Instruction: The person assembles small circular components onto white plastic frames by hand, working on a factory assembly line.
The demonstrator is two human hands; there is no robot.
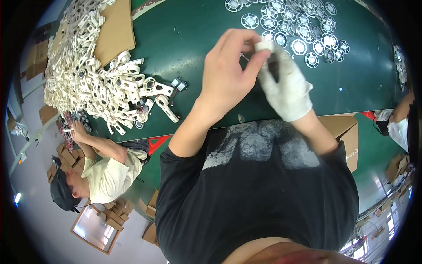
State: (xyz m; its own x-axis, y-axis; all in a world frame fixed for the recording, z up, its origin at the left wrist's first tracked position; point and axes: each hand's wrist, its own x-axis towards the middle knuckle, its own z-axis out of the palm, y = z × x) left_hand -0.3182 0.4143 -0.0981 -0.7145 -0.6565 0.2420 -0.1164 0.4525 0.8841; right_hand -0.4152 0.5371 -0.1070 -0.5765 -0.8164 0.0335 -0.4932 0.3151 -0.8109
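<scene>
My bare left hand point(231, 66) is raised over the green table, its thumb and fingers closed on a small white plastic part point(265, 45). A short dark bit, perhaps a wire, shows by its fingers; the rest of the part is hidden. Close against it on the right is my right hand point(288, 90) in a white glove. Its fingers reach up to the same part but are smeared by motion, so their grip is unclear. Beyond both hands lie many round silver spoked discs point(299, 47), like fan grilles, spread over the far right of the table.
A big heap of white plastic housings point(118, 86) covers the table's left side, beside a cardboard sheet point(116, 33). Small dark motor-like parts point(179, 83) lie at its edge. A co-worker point(103, 176) works at the left; another person point(398, 123) is at the right. An opened carton point(345, 132) stands below the table's edge.
</scene>
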